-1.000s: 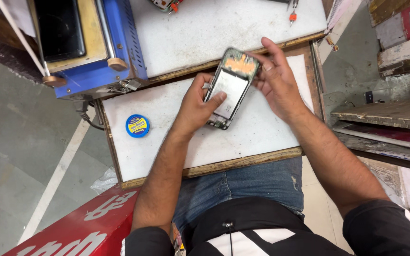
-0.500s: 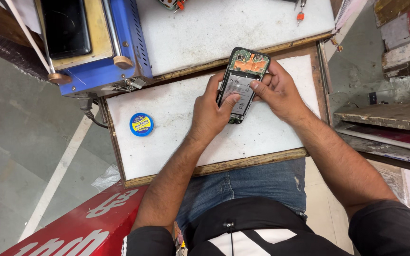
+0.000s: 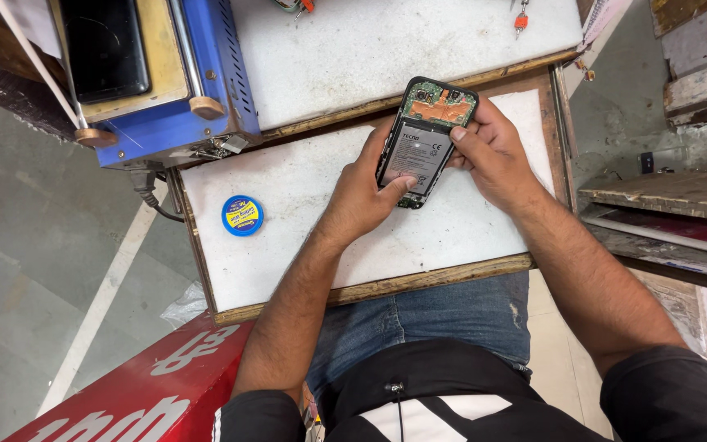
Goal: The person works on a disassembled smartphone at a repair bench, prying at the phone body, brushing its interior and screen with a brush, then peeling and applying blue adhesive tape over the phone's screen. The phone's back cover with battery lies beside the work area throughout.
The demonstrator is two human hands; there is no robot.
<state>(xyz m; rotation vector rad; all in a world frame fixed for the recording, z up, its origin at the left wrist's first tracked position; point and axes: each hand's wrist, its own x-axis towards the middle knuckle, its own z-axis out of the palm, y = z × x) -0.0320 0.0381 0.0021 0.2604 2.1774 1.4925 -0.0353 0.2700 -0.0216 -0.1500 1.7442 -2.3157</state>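
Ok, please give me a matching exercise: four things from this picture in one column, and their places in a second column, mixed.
Things:
1. phone
2. round tin
3. blue machine
4. red-handled tool

Places:
A. top left, on the upper board
B. between both hands, open back facing up
C. top edge, right of centre
D. alone on the white board, left of the hands

Pairs: 1-B, 2-D, 3-A, 4-C

Opened phone all dull grey battery and coppery foil in a black plastic frame, worktop matt white, scuffed (speckled with grime), rough wooden edging, glossy little tin, blue painted-metal machine with wooden knobs.
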